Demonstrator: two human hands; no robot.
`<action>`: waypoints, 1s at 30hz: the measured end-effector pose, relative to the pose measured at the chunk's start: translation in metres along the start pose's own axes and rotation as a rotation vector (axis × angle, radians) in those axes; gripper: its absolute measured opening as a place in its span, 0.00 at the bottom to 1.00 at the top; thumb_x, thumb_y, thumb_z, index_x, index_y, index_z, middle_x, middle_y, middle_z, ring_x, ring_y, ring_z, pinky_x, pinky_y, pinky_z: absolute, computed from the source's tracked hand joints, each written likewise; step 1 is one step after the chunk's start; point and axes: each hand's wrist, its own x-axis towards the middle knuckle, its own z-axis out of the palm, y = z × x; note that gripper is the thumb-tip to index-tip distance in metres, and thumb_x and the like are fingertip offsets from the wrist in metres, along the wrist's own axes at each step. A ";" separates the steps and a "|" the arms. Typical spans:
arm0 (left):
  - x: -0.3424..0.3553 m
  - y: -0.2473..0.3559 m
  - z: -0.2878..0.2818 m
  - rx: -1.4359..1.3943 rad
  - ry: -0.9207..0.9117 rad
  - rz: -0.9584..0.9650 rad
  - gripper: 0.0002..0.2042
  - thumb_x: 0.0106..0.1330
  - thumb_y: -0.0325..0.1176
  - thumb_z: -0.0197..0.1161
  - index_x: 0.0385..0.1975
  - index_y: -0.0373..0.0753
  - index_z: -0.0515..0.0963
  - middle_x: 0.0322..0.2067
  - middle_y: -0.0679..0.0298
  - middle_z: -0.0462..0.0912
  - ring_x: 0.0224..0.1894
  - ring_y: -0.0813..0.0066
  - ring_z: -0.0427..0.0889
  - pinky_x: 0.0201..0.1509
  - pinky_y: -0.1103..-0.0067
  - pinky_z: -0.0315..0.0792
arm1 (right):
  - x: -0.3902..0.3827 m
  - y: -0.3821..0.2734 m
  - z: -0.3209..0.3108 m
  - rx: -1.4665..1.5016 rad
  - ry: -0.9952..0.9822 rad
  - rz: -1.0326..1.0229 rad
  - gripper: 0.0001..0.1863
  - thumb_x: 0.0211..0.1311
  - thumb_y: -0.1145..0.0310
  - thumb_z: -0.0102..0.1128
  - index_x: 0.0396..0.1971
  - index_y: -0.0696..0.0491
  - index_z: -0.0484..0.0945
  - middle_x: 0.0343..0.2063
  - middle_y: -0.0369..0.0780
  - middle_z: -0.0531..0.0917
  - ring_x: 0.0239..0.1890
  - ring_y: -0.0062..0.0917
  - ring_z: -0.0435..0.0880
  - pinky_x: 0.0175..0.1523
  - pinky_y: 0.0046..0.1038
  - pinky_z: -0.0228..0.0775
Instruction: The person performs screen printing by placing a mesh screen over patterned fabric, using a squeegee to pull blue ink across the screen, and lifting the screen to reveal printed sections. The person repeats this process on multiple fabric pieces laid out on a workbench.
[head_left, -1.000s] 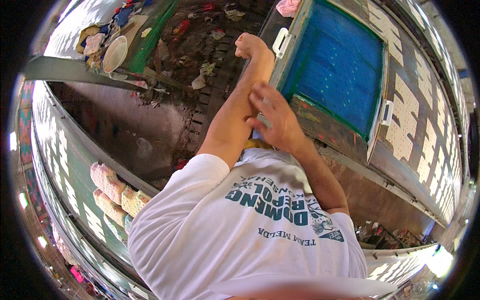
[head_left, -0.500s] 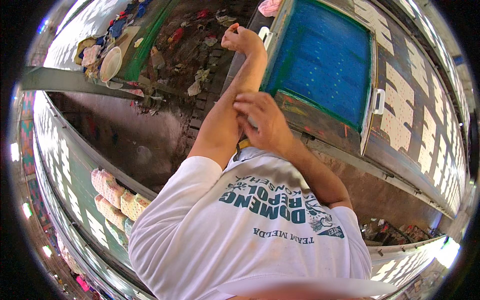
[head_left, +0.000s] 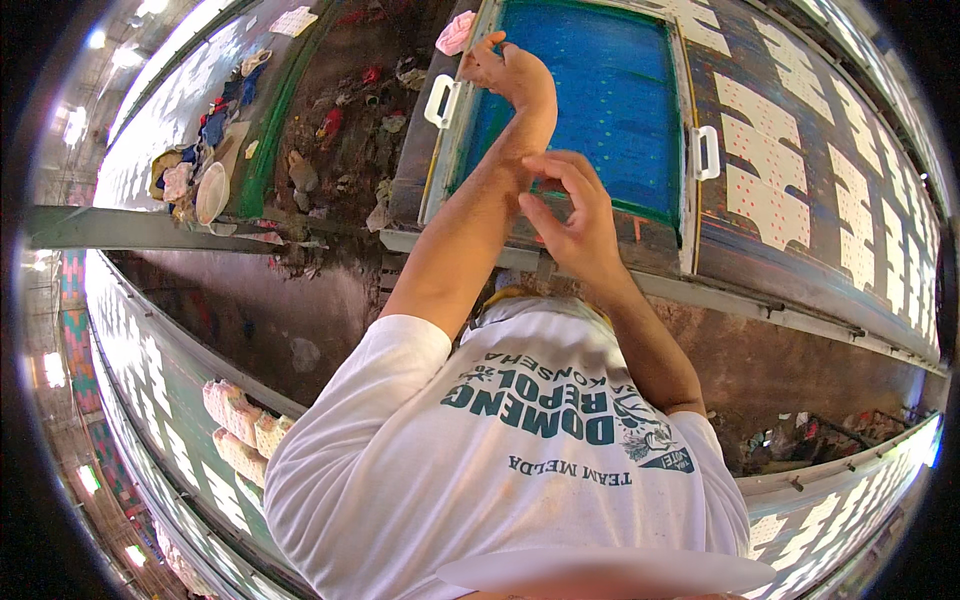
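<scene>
My left hand (head_left: 508, 72) is bent at the wrist above the left part of a blue mesh printing screen (head_left: 600, 110). Its fingers are loosely curled, with nothing visible in them. Bent fingers of my right hand (head_left: 578, 212) reach to my left forearm near the wrist and seem to touch it; the thumb stands apart from them and no object shows between. The screen has a pale frame with a white handle (head_left: 441, 101) on its left side and another white handle (head_left: 706, 152) on its right. A crumpled pink cloth (head_left: 456, 33) lies by its far left corner.
White dotted fabric pieces (head_left: 765, 165) lie in rows on the long table to the right. At the far left, a white bowl (head_left: 213, 193) sits beside piled rags (head_left: 172, 180). Debris covers the ground between tables. Stacked dotted fabric (head_left: 232, 410) rests on the table behind left.
The view has turned, and the screen now appears farther left, under my left hand. My right hand has shifted along the left forearm toward the wrist, with its thumb farther from the arm.
</scene>
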 end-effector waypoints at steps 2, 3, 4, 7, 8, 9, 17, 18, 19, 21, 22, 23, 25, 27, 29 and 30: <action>-0.020 0.007 0.010 -0.020 -0.010 0.017 0.12 0.59 0.20 0.54 0.42 0.37 0.77 0.53 0.48 0.62 0.58 0.52 0.63 0.66 0.60 0.58 | -0.021 -0.011 -0.015 0.568 -0.311 0.231 0.22 0.67 0.72 0.67 0.60 0.53 0.76 0.50 0.43 0.83 0.49 0.30 0.83 0.56 0.31 0.75; -0.030 0.010 0.015 -0.027 -0.033 -0.004 0.12 0.59 0.19 0.54 0.42 0.37 0.77 0.53 0.48 0.62 0.58 0.52 0.63 0.66 0.60 0.58 | -0.028 -0.015 -0.021 0.853 -0.466 0.341 0.22 0.70 0.71 0.66 0.62 0.53 0.75 0.49 0.42 0.84 0.49 0.27 0.83 0.55 0.30 0.75; -0.039 0.012 0.019 -0.035 -0.043 -0.010 0.12 0.59 0.19 0.54 0.42 0.37 0.77 0.53 0.48 0.62 0.58 0.51 0.63 0.66 0.60 0.57 | -0.033 -0.017 -0.023 0.982 -0.631 0.335 0.24 0.75 0.65 0.62 0.66 0.54 0.72 0.49 0.41 0.84 0.51 0.24 0.82 0.55 0.30 0.76; -0.068 0.016 0.027 -0.028 -0.099 0.022 0.12 0.58 0.18 0.53 0.41 0.36 0.77 0.53 0.48 0.62 0.59 0.51 0.63 0.67 0.60 0.57 | -0.038 -0.011 -0.026 1.076 -0.737 0.309 0.28 0.76 0.57 0.60 0.67 0.57 0.70 0.49 0.42 0.85 0.52 0.26 0.83 0.56 0.30 0.77; -0.076 0.017 0.028 -0.020 -0.121 0.032 0.12 0.58 0.18 0.53 0.41 0.36 0.77 0.53 0.48 0.62 0.59 0.51 0.63 0.67 0.60 0.56 | -0.032 -0.001 -0.037 1.022 -0.691 0.317 0.31 0.76 0.51 0.58 0.67 0.58 0.69 0.50 0.44 0.85 0.54 0.29 0.84 0.57 0.32 0.77; -0.084 0.018 0.029 -0.002 -0.138 0.059 0.12 0.58 0.17 0.53 0.40 0.36 0.77 0.53 0.48 0.62 0.58 0.52 0.63 0.67 0.60 0.56 | -0.028 0.009 -0.049 1.053 -0.598 0.375 0.31 0.76 0.51 0.57 0.67 0.59 0.69 0.49 0.44 0.85 0.54 0.29 0.84 0.57 0.33 0.77; -0.118 0.011 0.018 0.004 -0.214 0.077 0.13 0.57 0.15 0.53 0.39 0.36 0.77 0.53 0.46 0.64 0.60 0.52 0.62 0.67 0.58 0.55 | -0.015 0.078 -0.131 0.185 0.243 0.282 0.18 0.75 0.61 0.62 0.54 0.58 0.80 0.48 0.43 0.87 0.48 0.29 0.86 0.55 0.30 0.77; -0.111 0.006 0.015 -0.006 -0.229 0.110 0.13 0.56 0.14 0.53 0.39 0.36 0.77 0.53 0.46 0.64 0.60 0.52 0.62 0.67 0.58 0.55 | -0.018 0.083 -0.138 0.061 0.306 0.273 0.16 0.74 0.63 0.63 0.53 0.58 0.82 0.48 0.43 0.87 0.47 0.28 0.85 0.55 0.30 0.76; -0.099 0.000 0.011 0.040 -0.232 0.190 0.12 0.57 0.16 0.55 0.39 0.37 0.77 0.53 0.46 0.64 0.60 0.52 0.62 0.68 0.59 0.55 | -0.023 0.088 -0.141 -0.035 0.222 0.230 0.16 0.72 0.63 0.65 0.52 0.58 0.82 0.48 0.42 0.87 0.47 0.28 0.85 0.55 0.30 0.76; -0.065 -0.015 0.001 0.141 -0.252 0.326 0.12 0.58 0.19 0.59 0.41 0.38 0.79 0.53 0.46 0.66 0.61 0.53 0.61 0.69 0.60 0.54 | -0.045 0.095 -0.141 -0.222 0.060 0.138 0.16 0.69 0.65 0.68 0.52 0.57 0.82 0.47 0.41 0.87 0.47 0.28 0.85 0.55 0.30 0.76; -0.048 -0.023 -0.004 0.151 -0.239 0.348 0.11 0.57 0.18 0.60 0.39 0.37 0.78 0.52 0.45 0.66 0.61 0.51 0.62 0.68 0.59 0.55 | -0.056 0.098 -0.133 -0.206 -0.036 0.109 0.18 0.64 0.65 0.71 0.51 0.56 0.83 0.47 0.43 0.86 0.51 0.33 0.84 0.57 0.34 0.76; -0.030 -0.032 -0.009 0.156 -0.222 0.388 0.11 0.55 0.18 0.60 0.38 0.36 0.77 0.51 0.44 0.67 0.61 0.50 0.62 0.68 0.58 0.56 | -0.068 0.100 -0.124 -0.295 -0.145 0.073 0.19 0.63 0.65 0.72 0.52 0.55 0.83 0.50 0.42 0.84 0.55 0.34 0.82 0.60 0.35 0.74; 0.009 -0.049 -0.021 0.324 -0.231 0.433 0.11 0.56 0.21 0.62 0.39 0.36 0.77 0.51 0.45 0.68 0.60 0.50 0.63 0.67 0.57 0.57 | -0.086 0.101 -0.108 -0.496 -0.376 -0.001 0.23 0.60 0.66 0.74 0.55 0.53 0.81 0.55 0.41 0.82 0.62 0.35 0.78 0.64 0.38 0.71; 0.047 -0.065 -0.034 0.474 -0.282 0.478 0.11 0.57 0.25 0.64 0.40 0.38 0.78 0.53 0.46 0.69 0.60 0.49 0.64 0.66 0.56 0.59 | -0.092 0.100 -0.103 -0.545 -0.468 -0.034 0.28 0.57 0.65 0.76 0.57 0.53 0.79 0.58 0.42 0.80 0.64 0.37 0.75 0.66 0.40 0.69; 0.078 -0.078 -0.050 0.648 -0.418 0.431 0.11 0.58 0.30 0.65 0.41 0.40 0.79 0.56 0.47 0.70 0.61 0.49 0.65 0.66 0.54 0.60 | -0.091 0.099 -0.099 -0.625 -0.572 -0.033 0.32 0.54 0.66 0.77 0.60 0.53 0.77 0.60 0.43 0.78 0.66 0.39 0.74 0.67 0.42 0.68; 0.088 -0.083 -0.056 0.711 -0.448 0.392 0.13 0.59 0.32 0.64 0.44 0.41 0.80 0.57 0.48 0.69 0.62 0.49 0.65 0.66 0.54 0.61 | -0.087 0.099 -0.100 -0.669 -0.628 -0.023 0.33 0.53 0.67 0.76 0.61 0.53 0.76 0.61 0.43 0.78 0.66 0.39 0.74 0.67 0.42 0.68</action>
